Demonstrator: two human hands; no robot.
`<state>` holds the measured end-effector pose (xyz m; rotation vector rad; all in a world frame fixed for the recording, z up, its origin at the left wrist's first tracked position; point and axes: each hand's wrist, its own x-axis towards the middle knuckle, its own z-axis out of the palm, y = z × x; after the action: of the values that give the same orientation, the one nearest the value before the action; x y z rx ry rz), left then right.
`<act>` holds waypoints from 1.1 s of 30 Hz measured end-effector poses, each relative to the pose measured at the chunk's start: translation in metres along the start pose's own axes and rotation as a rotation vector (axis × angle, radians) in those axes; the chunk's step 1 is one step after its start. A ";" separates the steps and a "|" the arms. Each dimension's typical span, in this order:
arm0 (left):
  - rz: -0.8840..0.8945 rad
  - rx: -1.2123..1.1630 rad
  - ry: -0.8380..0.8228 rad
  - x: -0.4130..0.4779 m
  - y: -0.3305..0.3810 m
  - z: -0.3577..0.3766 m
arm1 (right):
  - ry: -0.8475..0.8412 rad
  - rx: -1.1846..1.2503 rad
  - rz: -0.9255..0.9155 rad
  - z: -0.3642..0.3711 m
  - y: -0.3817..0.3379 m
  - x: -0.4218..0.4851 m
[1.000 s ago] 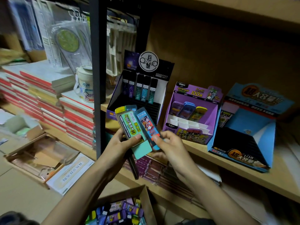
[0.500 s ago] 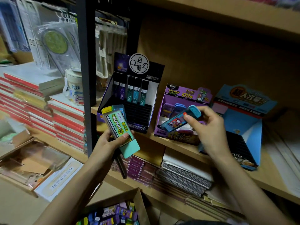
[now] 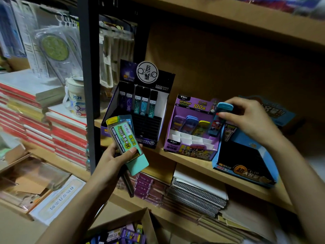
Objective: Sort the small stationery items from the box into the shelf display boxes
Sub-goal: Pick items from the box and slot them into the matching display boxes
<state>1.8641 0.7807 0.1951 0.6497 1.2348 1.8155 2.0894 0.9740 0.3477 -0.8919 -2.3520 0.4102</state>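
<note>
Purple box point(image 3: 191, 150): three cases point(image 3: 190, 123) (back row) beside blue case point(image 3: 216, 125).

Dim, warm light; blurred, distorted edges; deep shadows.

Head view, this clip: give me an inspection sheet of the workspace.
Surface: wooden shelf board carrying three display boxes.
Job's things: purple cardboard display box, capped cases in its back row; black tiered display box, five tubes; blue cardboard display box; brown cardboard box of mixed items below.
Clutter: spiral notebooks, red-edged book stacks, white tub marked 2026.
Grippers: right hand pinches a blue-capped plastic case at the purple box's back row; left hand grips a stack of flat cases, green label on top.
Cables: nothing seen.
Surroundings: dark metal upright, hanging plastic packets; dim light.
</note>
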 end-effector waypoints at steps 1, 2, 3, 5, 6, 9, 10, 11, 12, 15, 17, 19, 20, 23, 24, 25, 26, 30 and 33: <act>0.002 0.004 -0.002 0.000 -0.001 0.001 | 0.042 -0.016 0.002 0.002 0.005 -0.002; 0.002 0.005 -0.004 0.000 -0.002 0.002 | 0.084 -0.030 0.002 0.005 0.010 -0.004; 0.001 0.007 -0.006 0.000 -0.003 0.004 | 0.116 -0.040 0.002 0.010 0.014 -0.006; 0.003 0.013 -0.010 0.000 -0.005 0.005 | 0.127 -0.051 0.011 0.018 0.023 -0.007; 0.007 0.015 -0.010 0.000 -0.005 0.005 | 0.105 -0.055 0.023 0.021 0.027 -0.007; 0.014 0.019 -0.025 0.000 -0.006 0.004 | 0.023 -0.073 0.055 0.027 0.039 -0.006; 0.016 0.023 -0.030 0.001 -0.006 0.004 | 0.000 -0.084 0.057 0.028 0.041 -0.006; 0.019 0.025 -0.031 0.001 -0.007 0.003 | -0.024 -0.100 0.057 0.030 0.043 -0.008; 0.020 0.023 -0.027 0.002 -0.008 0.003 | -0.046 -0.118 0.058 0.032 0.044 -0.009; 0.014 0.010 -0.017 0.004 -0.013 0.002 | -0.100 -0.165 0.078 0.038 0.045 -0.013; 0.008 0.000 -0.007 0.005 -0.015 0.002 | -0.127 -0.203 0.102 0.038 0.041 -0.015; 0.003 -0.009 0.002 0.005 -0.016 0.001 | -0.087 -0.285 0.086 0.036 0.035 -0.018; 0.000 -0.009 0.001 0.005 -0.016 0.001 | -0.034 -0.312 0.062 0.034 0.029 -0.021; -0.009 -0.024 -0.007 0.003 -0.013 0.001 | 0.067 -0.228 -0.026 0.038 0.000 -0.032; -0.011 -0.024 -0.010 0.003 -0.012 0.001 | 0.036 -0.162 -0.035 0.043 -0.013 -0.035; -0.014 -0.020 -0.013 0.002 -0.011 0.001 | -0.012 -0.077 -0.031 0.051 -0.026 -0.036; -0.018 -0.017 -0.012 0.001 -0.010 0.001 | -0.056 0.018 -0.020 0.062 -0.040 -0.036; -0.024 -0.019 0.009 -0.003 -0.006 -0.001 | -0.250 0.251 0.073 0.119 -0.079 -0.034; -0.017 -0.038 0.047 -0.005 -0.001 -0.004 | -0.444 0.286 0.164 0.157 -0.089 -0.042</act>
<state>1.8638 0.7749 0.1933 0.5763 1.2300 1.8456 1.9728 0.8684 0.2489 -0.9293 -2.5212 1.0791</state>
